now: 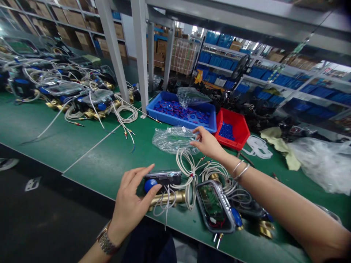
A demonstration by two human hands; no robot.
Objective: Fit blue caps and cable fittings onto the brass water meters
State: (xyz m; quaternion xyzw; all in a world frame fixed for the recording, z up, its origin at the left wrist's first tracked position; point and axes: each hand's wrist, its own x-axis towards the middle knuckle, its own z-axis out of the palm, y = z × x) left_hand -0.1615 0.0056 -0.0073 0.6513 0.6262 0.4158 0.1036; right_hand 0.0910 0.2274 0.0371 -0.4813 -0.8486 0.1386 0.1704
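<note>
My left hand curves around the left end of a brass-bodied meter near the bench's front edge. Its thumb rests by the meter's blue round cap, and the fingers lie along the dark housing. Farther out, my right hand has its thumb and fingertips around the right end of a crumpled clear plastic bag; its other fingers are partly hidden. Coiled white cables lie between the hands. Right of the held meter, a second meter with a clear-lidded box leans toward me.
Behind the bag stand a blue tray of blue-and-red discs and a red bin of small blue parts. Many cabled meters crowd the left side. A grey post rises from the bench. More plastic wrap lies right.
</note>
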